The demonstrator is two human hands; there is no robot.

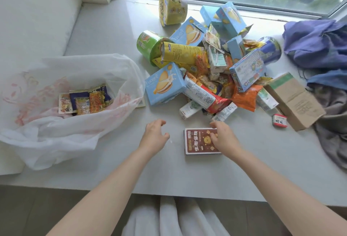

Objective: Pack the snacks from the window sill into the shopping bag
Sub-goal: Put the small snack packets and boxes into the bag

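Brown snack box (199, 143), flat on the pale window sill (105, 29) near its front edge, just in front of the big pile of snacks (206, 66) and apart from it. Face up, a cartoon bear and large cream lettering on dark brown, white along the side edges.

Right hand (223, 138) on the box's right end, fingers curled over the far corner, taking hold. Left hand (155, 136) just left of the box, not touching it, fingers loosely spread, holding nothing.

Probably light and stiff: thin card, smooth to the touch, likely to dent if squeezed hard across the broad faces. Best pinched by the two long edges, thumb on one and fingers on the other, then lifted level.

White plastic shopping bag (56, 123) to the left on the sill, mouth gaping open, a few small sachets (84, 101) already inside. Most of the snacks not yet packed.
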